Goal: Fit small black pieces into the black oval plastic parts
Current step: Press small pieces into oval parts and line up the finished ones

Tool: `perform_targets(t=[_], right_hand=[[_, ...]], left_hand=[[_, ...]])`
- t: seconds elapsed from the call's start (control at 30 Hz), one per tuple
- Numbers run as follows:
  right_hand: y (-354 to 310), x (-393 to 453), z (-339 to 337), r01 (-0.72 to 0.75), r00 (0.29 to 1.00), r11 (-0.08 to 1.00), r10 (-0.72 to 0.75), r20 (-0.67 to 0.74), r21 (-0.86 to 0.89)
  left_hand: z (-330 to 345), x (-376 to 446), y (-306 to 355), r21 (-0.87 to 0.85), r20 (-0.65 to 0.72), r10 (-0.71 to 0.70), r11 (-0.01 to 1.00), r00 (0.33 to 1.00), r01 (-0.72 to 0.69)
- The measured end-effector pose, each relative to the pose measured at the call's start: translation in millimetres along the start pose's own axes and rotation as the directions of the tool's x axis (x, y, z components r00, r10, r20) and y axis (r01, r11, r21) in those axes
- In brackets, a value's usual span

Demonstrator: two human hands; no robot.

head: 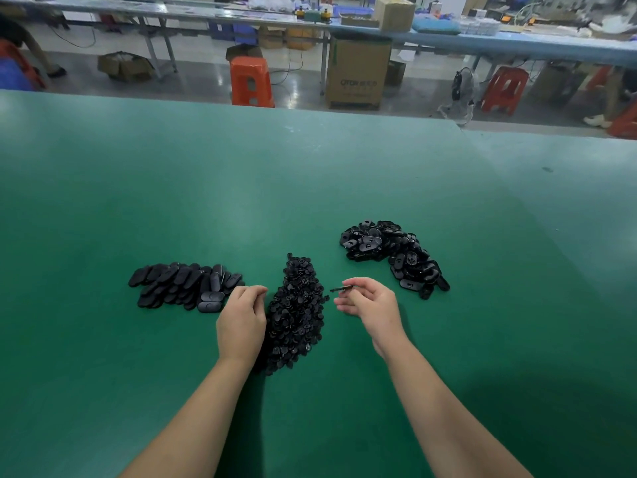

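Pinching an edge-on oval part (341, 289), the right hand (370, 305) shows clearly; the left hand (241, 322) curls, contents hidden.

A green table (310, 174) is filling most of the frame. Lying on it: a pile of oval parts (184, 286) left of centre, a heap of small pieces (298, 315) at centre, another oval pile (396, 255) to the right.
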State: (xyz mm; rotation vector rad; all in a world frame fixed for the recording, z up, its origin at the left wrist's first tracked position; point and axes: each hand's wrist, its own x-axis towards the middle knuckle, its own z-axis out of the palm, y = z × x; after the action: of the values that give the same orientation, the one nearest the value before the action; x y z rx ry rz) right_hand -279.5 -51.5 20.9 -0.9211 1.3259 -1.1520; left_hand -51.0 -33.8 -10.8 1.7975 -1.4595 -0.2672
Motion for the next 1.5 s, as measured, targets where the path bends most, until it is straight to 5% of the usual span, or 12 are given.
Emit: perform_targets(t=[0.23,0.8,1.5], right_hand=[[9,-5,1,-0.004,0.999,0.997,0.000,0.054,0.078],[33,-11,12,0.085,0.993,0.996,-0.087,-0.074,-0.026],[36,-19,12,0.195,0.963,0.902,-0.251,-0.101,-0.386]], left_hand=[[0,1,0,0.021,0.004,0.009,1.000,1.000,-0.009],[1,2,-2,0.024,0.028,-0.024,0.999,0.999,0.023],[1,2,-2,0.003,0.020,-0.098,0.995,0.995,0.098]])
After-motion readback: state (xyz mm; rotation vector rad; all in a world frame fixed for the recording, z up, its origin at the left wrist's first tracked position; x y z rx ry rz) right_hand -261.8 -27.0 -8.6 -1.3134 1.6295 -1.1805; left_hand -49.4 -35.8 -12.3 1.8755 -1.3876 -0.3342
